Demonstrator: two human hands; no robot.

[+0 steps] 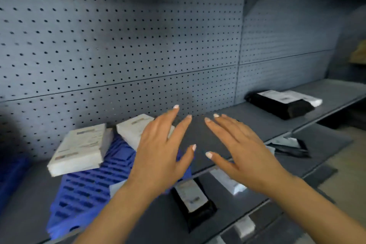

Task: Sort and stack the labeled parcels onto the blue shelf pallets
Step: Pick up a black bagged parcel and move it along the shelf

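Both hands hover palm-down over the grey metal shelf, the left hand and the right hand side by side with their fingers straight and spread, holding nothing. That reads as hands between parcels, not a grip under way. Just left of them a blue slatted plastic pallet lies on the shelf against the grey perforated back panel. It carries a flat white labelled parcel, lying aslant with one edge overhanging the slats, and a second white labelled parcel behind it, partly hidden by the left hand. Label-up placement probably keeps the sorting marks readable. Well apart to the right, a black bagged parcel with a white label lies directly on the shelf, not on a pallet. On the lower shelf sit another black labelled parcel and a white parcel, likely unsorted.
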